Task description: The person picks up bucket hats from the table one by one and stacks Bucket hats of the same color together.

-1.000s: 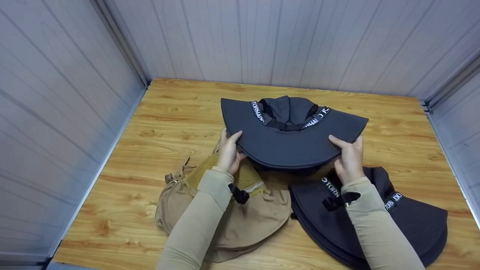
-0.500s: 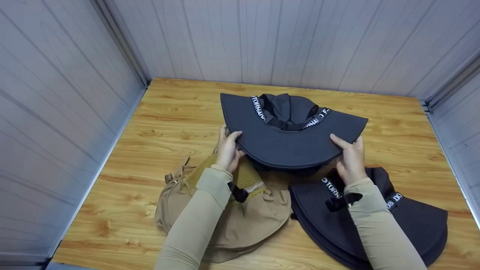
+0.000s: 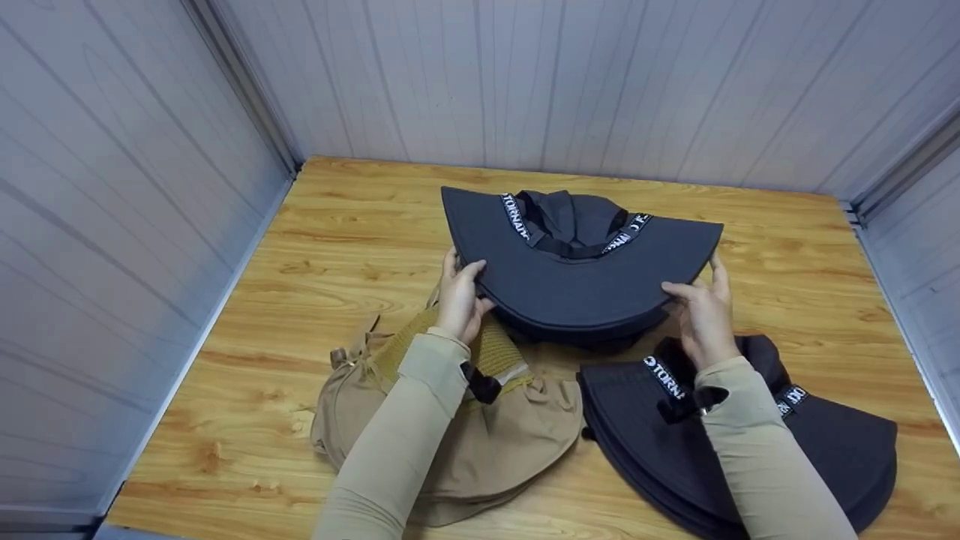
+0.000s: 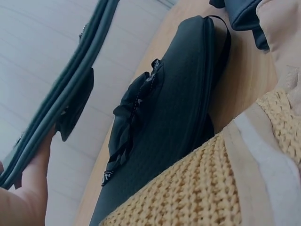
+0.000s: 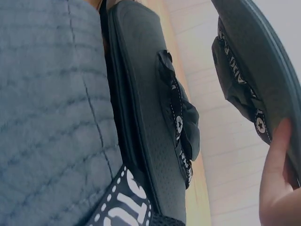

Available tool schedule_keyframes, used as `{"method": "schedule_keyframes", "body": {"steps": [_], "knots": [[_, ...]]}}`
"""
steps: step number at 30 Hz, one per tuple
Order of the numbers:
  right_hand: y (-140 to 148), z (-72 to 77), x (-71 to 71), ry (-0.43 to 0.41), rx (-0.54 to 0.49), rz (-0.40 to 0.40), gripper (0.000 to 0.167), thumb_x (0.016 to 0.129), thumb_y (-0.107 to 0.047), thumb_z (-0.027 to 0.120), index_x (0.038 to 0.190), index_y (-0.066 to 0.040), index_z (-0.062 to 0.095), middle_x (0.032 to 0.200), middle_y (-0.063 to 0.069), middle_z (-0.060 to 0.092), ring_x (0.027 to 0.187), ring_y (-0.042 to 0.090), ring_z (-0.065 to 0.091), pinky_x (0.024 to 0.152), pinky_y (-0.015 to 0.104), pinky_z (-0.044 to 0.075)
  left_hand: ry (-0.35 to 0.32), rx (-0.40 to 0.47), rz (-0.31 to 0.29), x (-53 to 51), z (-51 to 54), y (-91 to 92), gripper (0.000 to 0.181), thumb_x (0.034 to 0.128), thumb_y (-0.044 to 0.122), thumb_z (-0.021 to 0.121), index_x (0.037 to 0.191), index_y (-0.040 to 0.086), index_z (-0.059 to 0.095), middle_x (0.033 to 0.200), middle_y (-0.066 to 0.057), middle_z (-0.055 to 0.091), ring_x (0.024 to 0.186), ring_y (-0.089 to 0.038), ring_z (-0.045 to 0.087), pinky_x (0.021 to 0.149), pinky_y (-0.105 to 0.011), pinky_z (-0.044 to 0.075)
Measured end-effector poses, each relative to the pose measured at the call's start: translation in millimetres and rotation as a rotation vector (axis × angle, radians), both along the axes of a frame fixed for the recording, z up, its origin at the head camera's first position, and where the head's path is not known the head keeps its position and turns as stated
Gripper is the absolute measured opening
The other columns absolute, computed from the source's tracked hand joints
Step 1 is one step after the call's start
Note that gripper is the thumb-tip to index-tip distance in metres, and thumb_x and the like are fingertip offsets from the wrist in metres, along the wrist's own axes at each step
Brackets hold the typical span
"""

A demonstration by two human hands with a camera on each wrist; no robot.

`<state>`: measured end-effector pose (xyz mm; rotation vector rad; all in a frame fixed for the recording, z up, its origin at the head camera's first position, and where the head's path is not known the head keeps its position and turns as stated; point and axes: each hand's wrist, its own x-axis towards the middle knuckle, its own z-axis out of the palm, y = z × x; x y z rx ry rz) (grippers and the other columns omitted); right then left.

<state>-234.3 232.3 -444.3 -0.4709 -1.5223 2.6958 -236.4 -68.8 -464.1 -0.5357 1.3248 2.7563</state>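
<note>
Both hands hold a dark grey sun hat (image 3: 577, 296) above the table, its wide curved brim towards me and its crown on the far side. My left hand (image 3: 459, 300) grips the brim's left part, thumb on top. At the right part my right hand (image 3: 705, 315) pinches the brim between thumb and fingers. In the left wrist view, the held hat (image 4: 61, 99) is seen edge-on, apart from another dark hat (image 4: 174, 94) lying on the table. The right wrist view shows the held hat's brim (image 5: 263, 61) with a lettered band.
Tan hats (image 3: 517, 442) with yellow mesh lie stacked below my left forearm. Dark hats (image 3: 637, 420) with lettered bands are stacked under my right forearm. The wooden table (image 3: 247, 337) is bounded by pale panel walls (image 3: 495, 82) at the back and sides.
The held hat's left end has risen slightly, and its right end has shifted a little left and up. My right hand has moved slightly along with its thumb nearer the brim's edge.
</note>
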Motion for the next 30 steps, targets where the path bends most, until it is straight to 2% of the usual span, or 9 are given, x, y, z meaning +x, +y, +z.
{"method": "schedule_keyframes", "body": {"steps": [3, 6, 10, 15, 18, 20, 24, 27, 30], "knots": [[-1, -1.8, -1.6, -0.002, 0.103, -0.02, 0.098, 0.085, 0.025, 0.053, 0.159, -0.025, 0.012, 0.099, -0.002, 0.067, 0.074, 0.012, 0.069, 0.063, 0.023, 0.058, -0.016, 0.005, -0.003, -0.2, -0.3, 0.1, 0.057, 0.0996, 0.005, 0.042, 0.152, 0.023, 0.03, 0.137, -0.014, 0.051, 0.106, -0.026, 0.061, 0.08, -0.044, 0.058], [-2, -5.6, -3.0, 0.015, 0.259, -0.049, 0.096, 0.084, 0.024, 0.055, 0.159, -0.02, 0.014, 0.092, -0.008, 0.069, 0.07, 0.008, 0.068, 0.06, 0.019, 0.056, -0.022, -0.012, 0.005, -0.7, -1.3, 0.3, 0.053, 0.0986, 0.003, 0.041, 0.149, 0.018, 0.036, 0.134, -0.015, 0.053, 0.107, -0.027, 0.061, 0.083, -0.044, 0.057], [-3, -10.6, -4.3, 0.032, 0.443, -0.076, 0.094, 0.084, 0.022, 0.058, 0.158, -0.017, 0.017, 0.09, -0.012, 0.066, 0.073, 0.004, 0.064, 0.061, 0.016, 0.054, -0.037, -0.107, 0.026, -0.8, -3.8, 1.0, 0.048, 0.0996, 0.003, 0.045, 0.147, 0.012, 0.038, 0.136, -0.014, 0.052, 0.105, -0.022, 0.059, 0.084, -0.04, 0.055], [-1, -14.8, -5.4, -0.008, 0.794, -0.099, 0.09, 0.084, 0.007, 0.071, 0.157, -0.018, 0.023, 0.104, -0.005, 0.061, 0.073, 0.002, 0.051, 0.064, 0.013, 0.046, -0.08, -0.288, 0.05, -0.2, -7.7, 1.0, 0.047, 0.0969, 0.001, 0.052, 0.142, 0.007, 0.042, 0.127, -0.012, 0.059, 0.086, -0.01, 0.057, 0.067, -0.021, 0.045], [0, -17.3, -6.4, -0.028, 0.957, -0.106, 0.09, 0.083, -0.003, 0.076, 0.157, -0.017, 0.026, 0.106, 0.001, 0.059, 0.066, 0.002, 0.044, 0.064, 0.015, 0.04, -0.079, -0.292, 0.057, -0.3, -10.0, 0.6, 0.043, 0.0961, -0.002, 0.052, 0.138, 0.005, 0.045, 0.12, -0.012, 0.06, 0.08, -0.01, 0.055, 0.06, -0.018, 0.043], [0, -19.2, -7.0, -0.037, 0.965, -0.098, 0.09, 0.084, -0.004, 0.077, 0.157, -0.017, 0.026, 0.105, 0.002, 0.059, 0.059, 0.002, 0.044, 0.06, 0.015, 0.041, -0.075, -0.255, 0.054, -0.2, -11.3, 0.4, 0.042, 0.0965, -0.004, 0.051, 0.137, 0.004, 0.044, 0.12, -0.012, 0.058, 0.086, -0.013, 0.056, 0.06, -0.019, 0.047], [-1, -23.3, -7.0, -0.046, 0.795, -0.075, 0.089, 0.086, 0.003, 0.072, 0.158, -0.017, 0.024, 0.105, 0.0, 0.054, 0.048, -0.001, 0.052, 0.048, 0.016, 0.05, -0.07, -0.198, 0.043, 0.8, -14.0, 0.9, 0.043, 0.097, -0.006, 0.049, 0.139, 0.002, 0.043, 0.13, -0.017, 0.051, 0.106, -0.023, 0.055, 0.069, -0.027, 0.058], [-2, -26.9, -5.9, -0.058, 0.664, -0.066, 0.09, 0.087, 0.008, 0.068, 0.159, -0.018, 0.02, 0.108, 0.001, 0.049, 0.047, 0.002, 0.059, 0.047, 0.019, 0.054, -0.079, -0.183, 0.04, 1.7, -16.9, 0.9, 0.046, 0.0969, -0.007, 0.049, 0.142, 0.001, 0.041, 0.137, -0.021, 0.045, 0.118, -0.029, 0.052, 0.074, -0.033, 0.061], [-2, -29.6, -5.1, -0.067, 0.631, -0.068, 0.089, 0.088, 0.009, 0.066, 0.159, -0.017, 0.019, 0.111, 0.003, 0.049, 0.048, 0.003, 0.062, 0.05, 0.02, 0.056, -0.089, -0.18, 0.041, 2.4, -19.3, 0.7, 0.049, 0.0971, -0.008, 0.048, 0.144, 0.0, 0.039, 0.14, -0.022, 0.04, 0.125, -0.032, 0.048, 0.079, -0.037, 0.061]]}}
